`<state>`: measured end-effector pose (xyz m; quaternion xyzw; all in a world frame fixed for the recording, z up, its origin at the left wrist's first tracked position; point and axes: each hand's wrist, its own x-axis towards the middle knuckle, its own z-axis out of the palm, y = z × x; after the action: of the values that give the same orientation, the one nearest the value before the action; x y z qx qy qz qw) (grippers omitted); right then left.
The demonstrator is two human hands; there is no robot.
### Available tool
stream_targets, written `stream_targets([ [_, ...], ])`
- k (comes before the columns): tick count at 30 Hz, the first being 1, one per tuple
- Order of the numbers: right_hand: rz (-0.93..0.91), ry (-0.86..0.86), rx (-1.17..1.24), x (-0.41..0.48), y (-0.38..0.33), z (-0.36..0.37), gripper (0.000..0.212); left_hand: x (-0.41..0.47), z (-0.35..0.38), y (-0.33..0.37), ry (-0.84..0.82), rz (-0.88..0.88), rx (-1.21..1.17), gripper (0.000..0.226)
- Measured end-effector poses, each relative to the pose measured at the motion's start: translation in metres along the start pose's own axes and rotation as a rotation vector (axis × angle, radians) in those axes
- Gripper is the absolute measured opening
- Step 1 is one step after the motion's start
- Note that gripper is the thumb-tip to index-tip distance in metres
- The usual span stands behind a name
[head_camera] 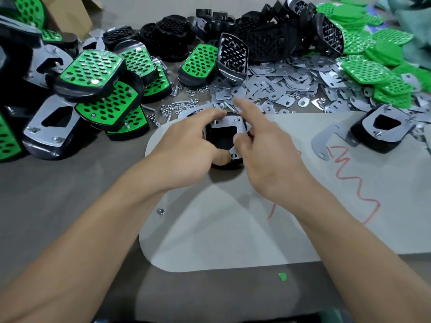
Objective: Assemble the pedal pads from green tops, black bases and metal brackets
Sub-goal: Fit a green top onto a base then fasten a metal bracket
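Open room: the white sheet (233, 229) lies bare from centre to 6 o'clock; its rounded edge meets the grey table (58, 194) at 8 o'clock.
Crowded edges: finished pads (91, 71) are heaped at 9 to 10 o'clock, and one upturned pad (382, 129) lies at 3 o'clock.
Cardboard box (70, 12): at 11 o'clock; its contents cannot be seen.
Black base (227, 165): at centre on the sheet, with a glossy rounded rim.
Metal bracket (229, 121): a flat grey plate with a cutout, lying on the base.
Left hand (186, 145): its fingers are curled round the base.
Right hand (268, 155): the thumb is on the bracket and the index finger is straight; whether it grips cannot be told.
Loose black bases (263, 40): ribbed, at 12 o'clock.
Loose brackets (279, 82): spread thin at 1 o'clock.
Green tops (373, 66): perforated, at 2 o'clock.
Nuts and screws (177, 108): small and shiny, at 11 o'clock near the hands.
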<state>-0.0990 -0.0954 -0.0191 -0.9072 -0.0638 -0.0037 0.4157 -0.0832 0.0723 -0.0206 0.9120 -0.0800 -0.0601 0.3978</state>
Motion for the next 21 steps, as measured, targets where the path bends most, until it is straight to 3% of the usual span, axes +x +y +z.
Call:
stream_targets([
  [3, -0.018, -0.107, 0.071, 0.004, 0.008, -0.014, 0.05, -0.002, 0.003, 0.0, 0.003, 0.02, -0.006, 0.074],
  [7, -0.039, -0.32, 0.151, 0.008, 0.016, -0.034, 0.076, -0.004, 0.004, 0.002, 0.037, 0.003, 0.031, 0.077],
  [10, -0.003, -0.302, 0.143, 0.011, 0.018, -0.032, 0.081, -0.006, 0.006, 0.006, 0.063, 0.023, 0.099, 0.071],
  [15, 0.057, -0.259, 0.29, 0.014, 0.019, -0.031, 0.063, -0.008, 0.006, 0.008, 0.077, 0.036, 0.088, 0.072],
  [21, 0.009, -0.059, 0.143, 0.009, 0.019, -0.018, 0.048, -0.014, 0.005, 0.008, 0.083, 0.12, 0.221, 0.074],
])
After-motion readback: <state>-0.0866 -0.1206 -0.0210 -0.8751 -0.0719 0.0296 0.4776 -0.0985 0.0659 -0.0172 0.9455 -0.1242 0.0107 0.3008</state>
